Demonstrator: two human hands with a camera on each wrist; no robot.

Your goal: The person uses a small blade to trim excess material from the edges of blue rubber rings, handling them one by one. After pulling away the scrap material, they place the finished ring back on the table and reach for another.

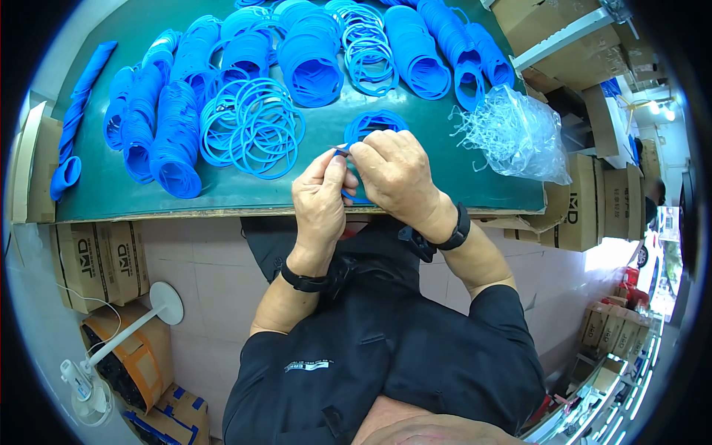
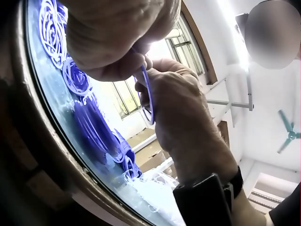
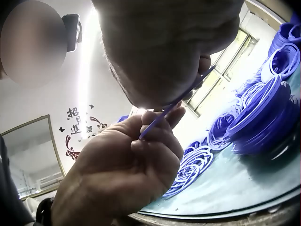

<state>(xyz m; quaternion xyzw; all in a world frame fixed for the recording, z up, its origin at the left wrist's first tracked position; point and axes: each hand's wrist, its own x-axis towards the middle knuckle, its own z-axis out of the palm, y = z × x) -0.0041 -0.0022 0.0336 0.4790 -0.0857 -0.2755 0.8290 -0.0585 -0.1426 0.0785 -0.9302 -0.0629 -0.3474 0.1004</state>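
Observation:
Both hands meet over the table's near edge with a thin, flat blue ring (image 2: 148, 96) between them. My left hand (image 1: 319, 200) pinches the ring between thumb and fingers. On the other side of the same spot, my right hand (image 1: 397, 174) grips it with curled fingers. Edge-on in the right wrist view, the ring (image 3: 162, 114) runs from one hand to the other; the fingers hide part of it. Just beyond the hands lies a small pile of blue rings (image 1: 378, 117), partly covered by the right hand.
Long stacks of blue rings (image 1: 311, 55) line the green table (image 1: 245, 196). Loose lighter-blue rings (image 1: 252, 126) lie left of the hands. A clear plastic bag (image 1: 523, 137) with stringy scraps sits at right. Cardboard boxes (image 1: 582, 204) flank the table; a white fan (image 1: 167, 302) stands lower left.

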